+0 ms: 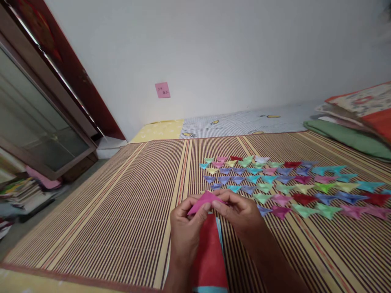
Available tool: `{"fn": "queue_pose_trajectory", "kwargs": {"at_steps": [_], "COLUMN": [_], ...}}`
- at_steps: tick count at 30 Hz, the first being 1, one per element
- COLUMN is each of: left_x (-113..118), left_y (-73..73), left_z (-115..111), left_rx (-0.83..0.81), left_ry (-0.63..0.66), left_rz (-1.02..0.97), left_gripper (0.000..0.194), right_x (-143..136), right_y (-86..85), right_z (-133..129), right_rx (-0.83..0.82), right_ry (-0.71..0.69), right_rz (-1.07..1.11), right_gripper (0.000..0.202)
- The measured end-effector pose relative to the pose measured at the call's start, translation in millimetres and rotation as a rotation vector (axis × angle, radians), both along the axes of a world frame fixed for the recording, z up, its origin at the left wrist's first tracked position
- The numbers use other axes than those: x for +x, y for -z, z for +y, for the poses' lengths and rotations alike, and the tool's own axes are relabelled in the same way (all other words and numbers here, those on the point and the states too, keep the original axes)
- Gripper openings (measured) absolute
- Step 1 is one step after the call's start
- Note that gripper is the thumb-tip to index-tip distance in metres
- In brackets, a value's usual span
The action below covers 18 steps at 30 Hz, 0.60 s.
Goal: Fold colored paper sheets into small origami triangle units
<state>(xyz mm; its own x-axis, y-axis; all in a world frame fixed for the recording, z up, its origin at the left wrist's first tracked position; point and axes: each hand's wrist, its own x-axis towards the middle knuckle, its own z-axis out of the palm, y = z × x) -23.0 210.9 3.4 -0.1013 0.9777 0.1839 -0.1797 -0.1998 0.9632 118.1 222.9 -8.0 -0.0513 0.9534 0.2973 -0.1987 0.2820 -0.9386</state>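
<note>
A small folded piece of magenta paper (205,199), peaked at the top, is held up between my two hands. My left hand (186,226) grips its left side, thumb in front and fingers behind. On the right side, my right hand (240,209) pinches it between thumb and fingers. Beneath my hands lies a stack of paper with a red sheet (210,256) on top and light blue edges showing. Just beyond and to the right, rows of folded paper pieces (265,187) in many colours stand on the striped mat (128,211).
Folded cloths, one of them green (345,136), and a patterned orange cushion (369,106) are piled at the far right. A pink note (162,90) is stuck on the white wall (229,53). Left of the mat are a glass-panelled door (39,114) and stacked books (21,193).
</note>
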Motion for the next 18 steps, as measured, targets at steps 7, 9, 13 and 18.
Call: {"fn": "queue_pose_trajectory", "kwargs": {"at_steps": [7, 9, 13, 18], "left_x": [-1.3, -1.1, 0.7, 5.0], "left_y": [-0.6, -1.0, -1.5, 1.4], "left_z": [-1.7, -3.0, -4.9, -6.0], "left_rx": [0.147, 0.191, 0.205, 0.102], "left_ry": [-0.073, -0.124, -0.191, -0.169], "left_rz": [0.240, 0.314, 0.333, 0.180], "left_gripper": [0.015, 0.018, 0.017, 0.004], "right_x": [3.6, 4.2, 3.2, 0.8], "right_y": [-0.5, -1.4, -3.6, -4.3], "right_z": [-0.8, -2.6, -6.6, -7.7], "right_rx": [-0.071, -0.045, 0.030, 0.117], "right_ry": [0.001, 0.022, 0.107, 0.179], "right_rz": [-0.031, -0.046, -0.109, -0.147], "right_gripper": [0.014, 0.014, 0.015, 0.015]}}
